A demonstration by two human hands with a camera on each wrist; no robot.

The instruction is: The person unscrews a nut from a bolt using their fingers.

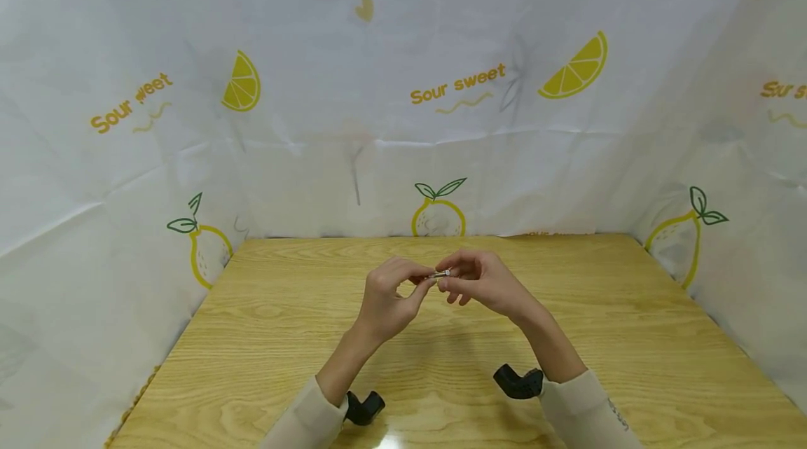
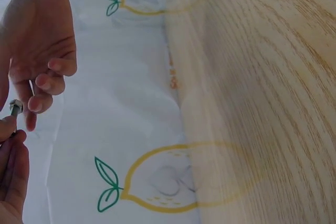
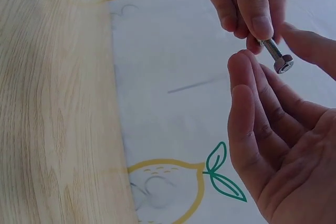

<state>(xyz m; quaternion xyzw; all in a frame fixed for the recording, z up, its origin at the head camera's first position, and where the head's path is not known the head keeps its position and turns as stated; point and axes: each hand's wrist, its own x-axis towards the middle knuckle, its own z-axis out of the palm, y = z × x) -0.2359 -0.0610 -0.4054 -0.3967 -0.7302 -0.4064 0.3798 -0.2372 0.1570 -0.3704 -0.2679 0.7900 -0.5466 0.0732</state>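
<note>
A small silver metal bolt (image 1: pixel 440 274) is held above the table, pinched between the thumb and fingers of my left hand (image 1: pixel 389 298). In the right wrist view a hex nut (image 3: pixel 284 64) sits at the bolt's free end, and threads show on the shank. The other end is hidden in the left fingertips. Around the nut end my right hand (image 1: pixel 490 286) is spread, thumb on one side and bent fingers on the other. A gap shows between those fingers and the nut in the right wrist view.
Beneath the hands lies a wood-grain table (image 1: pixel 284 337). A white lemon-print sheet (image 1: pixel 328 99) hangs along its back and sides. Black wrist-worn devices (image 1: pixel 518 382) stick out by both cuffs.
</note>
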